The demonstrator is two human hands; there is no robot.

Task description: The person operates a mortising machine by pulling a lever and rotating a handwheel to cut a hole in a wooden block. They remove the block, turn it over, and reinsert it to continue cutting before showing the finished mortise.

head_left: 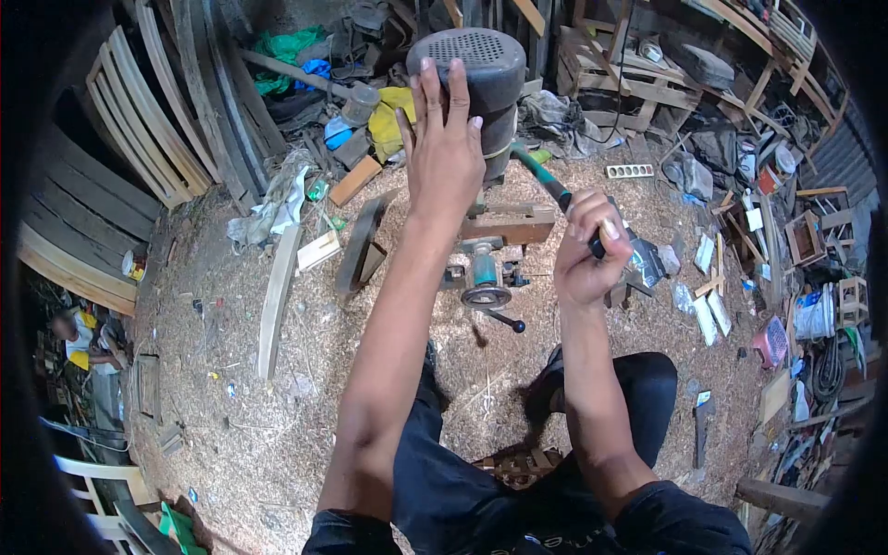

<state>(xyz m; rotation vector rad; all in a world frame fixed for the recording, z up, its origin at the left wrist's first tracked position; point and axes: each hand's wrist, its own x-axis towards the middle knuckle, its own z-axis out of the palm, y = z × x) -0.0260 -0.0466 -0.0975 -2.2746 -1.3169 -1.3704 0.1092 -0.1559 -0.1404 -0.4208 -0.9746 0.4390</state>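
My left hand (pixel 446 139) lies against the side of a dark, round motor housing (pixel 472 69) with a perforated top. Its fingers are stretched out and spread, not wrapped around it. My right hand (pixel 594 245) is closed around the black grip of a green lever (pixel 541 174) that runs out from the machine under the housing. Below stands a wooden block (pixel 509 229) over a teal metal part with a handwheel (pixel 486 296). A crank handle with a black ball knob (pixel 518 326) sticks out beside the wheel. My left arm partly hides the machine.
Wood shavings cover the floor (pixel 277 453). Curved slatted wood frames (pixel 139 120) lean at the left, and a long board (pixel 279 301) lies nearby. A power strip (pixel 629 171) and wood scraps lie right. Another person (pixel 85 338) is at far left.
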